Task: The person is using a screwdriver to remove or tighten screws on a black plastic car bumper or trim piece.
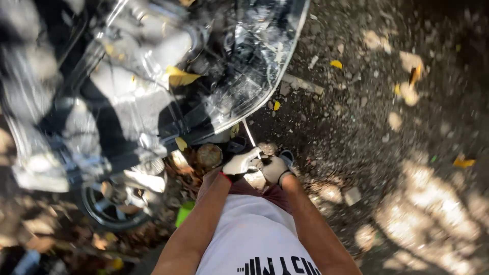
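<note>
1. Stripped engine bay (127, 91) of a car, filling the upper left; wheel (109, 206) below it, over dry leaves.
2. Dirt ground (387, 142) to the right, strewn with stones and yellow leaves.
3. Gloved left hand (240, 163) and gloved right hand (275, 169), close together by the car's edge, both curled around something small.
4. Thin pale rod (249, 133) rising from the hands; probably light, stiff, best gripped low; exact hold too blurred to tell.

No packages, labels, signs or screens can be made out.
</note>
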